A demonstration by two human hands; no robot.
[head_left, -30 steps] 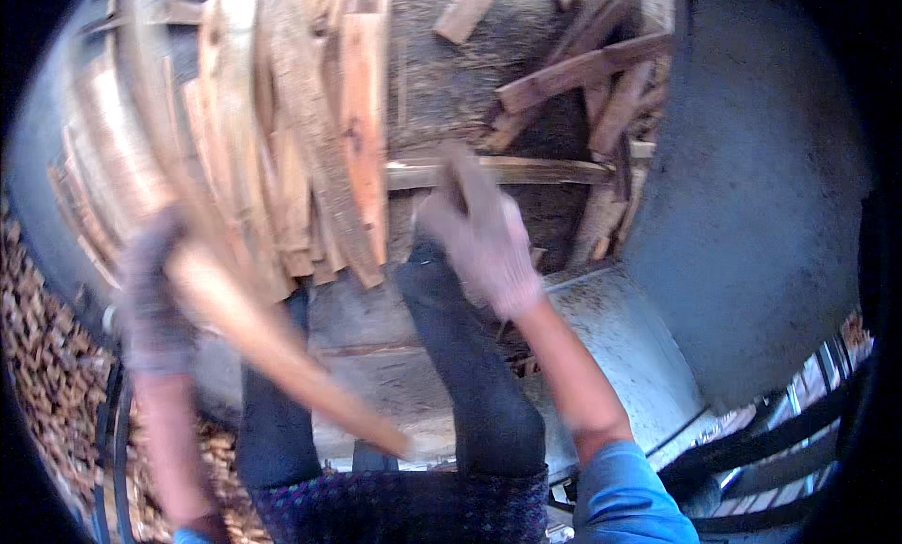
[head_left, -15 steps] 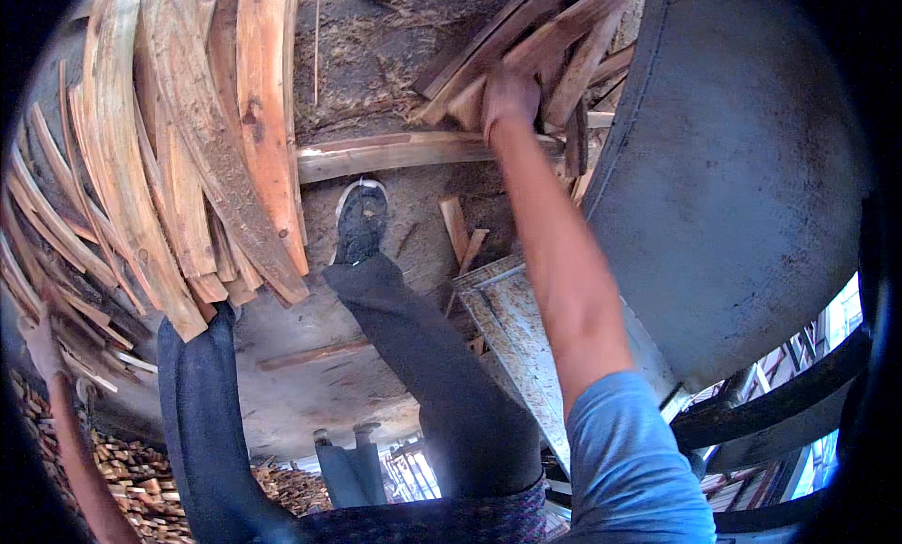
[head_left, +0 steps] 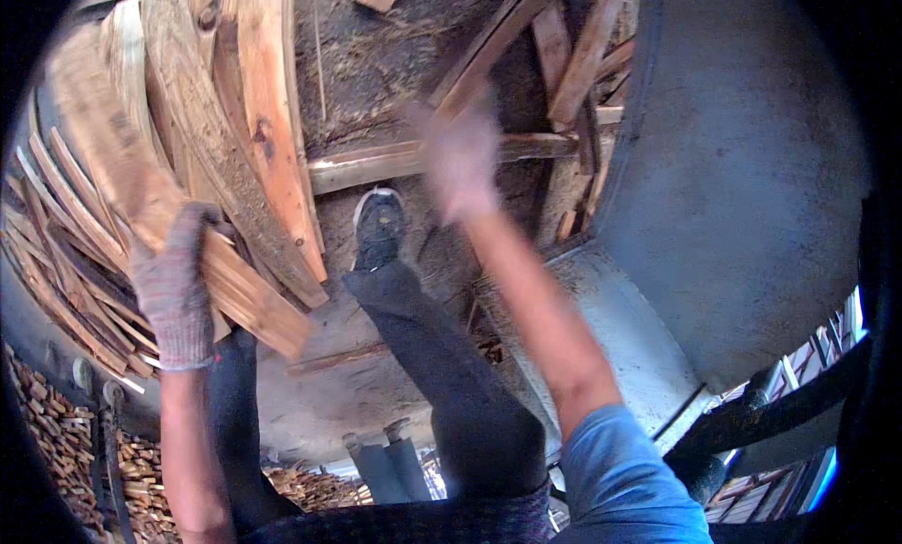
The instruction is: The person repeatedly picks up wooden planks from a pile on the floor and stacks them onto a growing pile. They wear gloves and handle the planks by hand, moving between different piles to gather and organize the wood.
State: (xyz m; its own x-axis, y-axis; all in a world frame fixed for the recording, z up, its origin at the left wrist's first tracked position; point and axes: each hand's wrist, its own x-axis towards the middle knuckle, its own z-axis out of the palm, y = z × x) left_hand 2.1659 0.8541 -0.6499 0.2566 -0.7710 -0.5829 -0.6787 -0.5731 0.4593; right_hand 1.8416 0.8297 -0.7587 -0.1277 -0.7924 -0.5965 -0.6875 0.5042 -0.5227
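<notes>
My left hand (head_left: 177,295), in a knitted glove, is wrapped round a long flat wooden plank (head_left: 122,145). The plank slants across the pile of long wooden boards (head_left: 266,121) on the left, its lower end near my left leg. Smeared by motion, my right hand (head_left: 460,159) is in front of a wooden beam (head_left: 366,166) lying crosswise. Just above it is the lower end of a slanting board (head_left: 498,46); whether the fingers hold that board is not visible.
More wood pieces (head_left: 587,65) lean together at the upper right, beside a large grey metal panel (head_left: 733,168). A pale metal ledge (head_left: 620,309) is below them. My shoe (head_left: 379,226) stands before the beam. Stacked cut wood (head_left: 141,478) fills the lower left.
My left hand has come in from the far left and gripped the plank, which has swung aslant. My right hand has moved left and a little down from the leaning wood pieces.
</notes>
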